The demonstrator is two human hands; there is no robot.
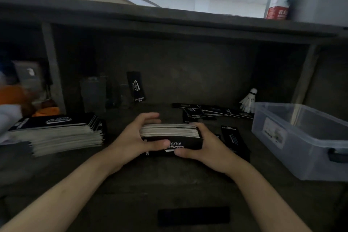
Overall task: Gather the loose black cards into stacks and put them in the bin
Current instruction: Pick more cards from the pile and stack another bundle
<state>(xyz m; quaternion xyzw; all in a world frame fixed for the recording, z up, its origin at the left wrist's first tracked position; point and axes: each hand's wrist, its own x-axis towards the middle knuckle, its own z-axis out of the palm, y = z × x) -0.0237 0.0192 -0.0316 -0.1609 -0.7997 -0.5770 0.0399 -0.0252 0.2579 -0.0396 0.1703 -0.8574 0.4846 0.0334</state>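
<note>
1. Squarely in front of me, at the centre of the worktop (131, 184), I held the stack of black cards (170, 137) on its long edge, pale card edges facing up.
2. My left hand (131, 137) gripped its 9 o'clock end, with the fingers (150, 117) curled over the far side and the thumb pressed on the near black face.
3. My right hand (205, 147) gripped the 3 o'clock end the same way, its thumb lying along the bottom of the near face, so both sets of fingers pinched the stack between them.
4. The stack's long axis ran from 9 to 3 o'clock, which pointed one short end at the bin (305, 158).
5. That bin sat at 3 o'clock, well apart from the stack, and my right hand was the nearer one to it; I judged a carry in that direction would lead with that hand.
6. Loose cards (211, 112) lay scattered at 1 o'clock, near the stack, and one more card (233, 141) lay flat just beside my right hand.
7. A tall pile of cards (56, 133) rested at 9 o'clock, apart from my left hand.
8. I judged gathering unfinished, since nothing black showed through the bin's wall.
</note>
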